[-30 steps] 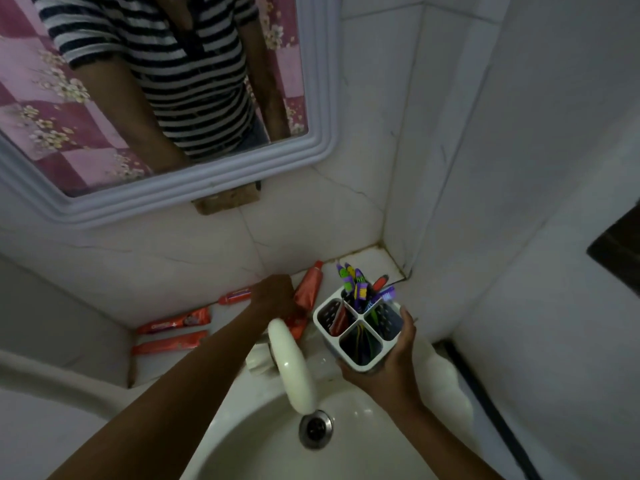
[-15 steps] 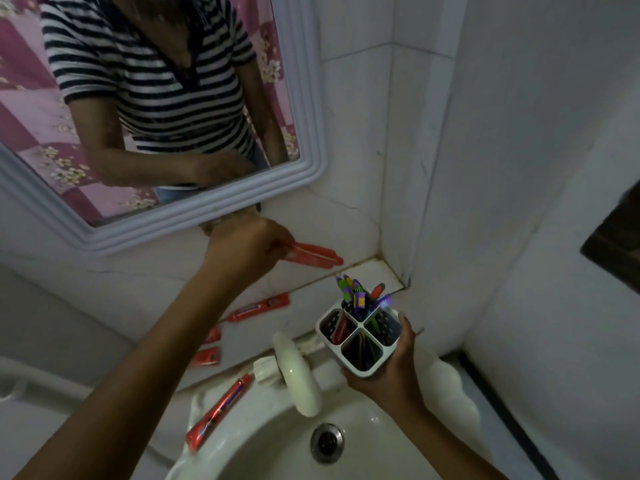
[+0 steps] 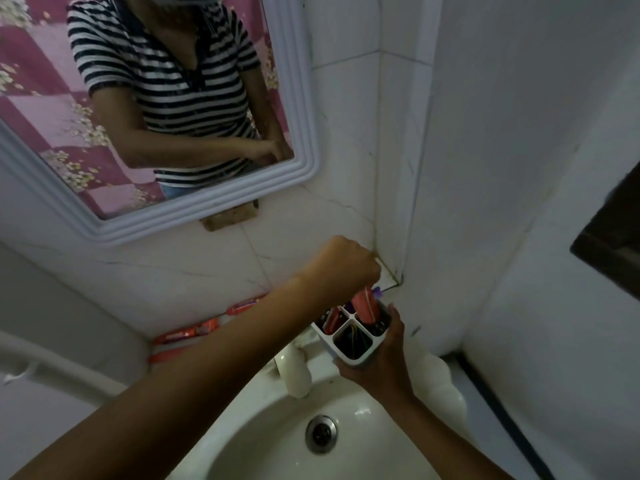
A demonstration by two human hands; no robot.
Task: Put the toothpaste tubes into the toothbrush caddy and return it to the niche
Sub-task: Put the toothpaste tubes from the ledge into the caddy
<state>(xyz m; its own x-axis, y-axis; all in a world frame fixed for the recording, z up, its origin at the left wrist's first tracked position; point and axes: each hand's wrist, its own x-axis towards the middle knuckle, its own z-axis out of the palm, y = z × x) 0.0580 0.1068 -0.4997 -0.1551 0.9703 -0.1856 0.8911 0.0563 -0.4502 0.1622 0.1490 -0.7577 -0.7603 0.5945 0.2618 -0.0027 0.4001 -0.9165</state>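
My right hand (image 3: 379, 355) grips the white four-compartment toothbrush caddy (image 3: 351, 355) from below, over the back of the sink. My left hand (image 3: 341, 263) is closed around the top of an orange-red toothpaste tube (image 3: 364, 308), which stands upright in the caddy's far right compartment. Another red tube (image 3: 335, 319) sits in the left compartment. Toothbrushes are mostly hidden behind my left hand. Three more red tubes lie on the ledge to the left: one (image 3: 246, 304), one (image 3: 188, 332) and one (image 3: 166, 356) partly behind my left forearm.
The white sink basin (image 3: 277, 441) with its metal drain (image 3: 321, 434) lies below, and the white tap (image 3: 294, 374) juts out beside the caddy. A framed mirror (image 3: 194, 209) hangs above the ledge. The tiled corner (image 3: 391, 271) is just behind my left hand.
My left hand lifted a tube off the ledge, carried it right and lowered it into the caddy. The caddy stayed in my right hand. The view tilted up slightly.
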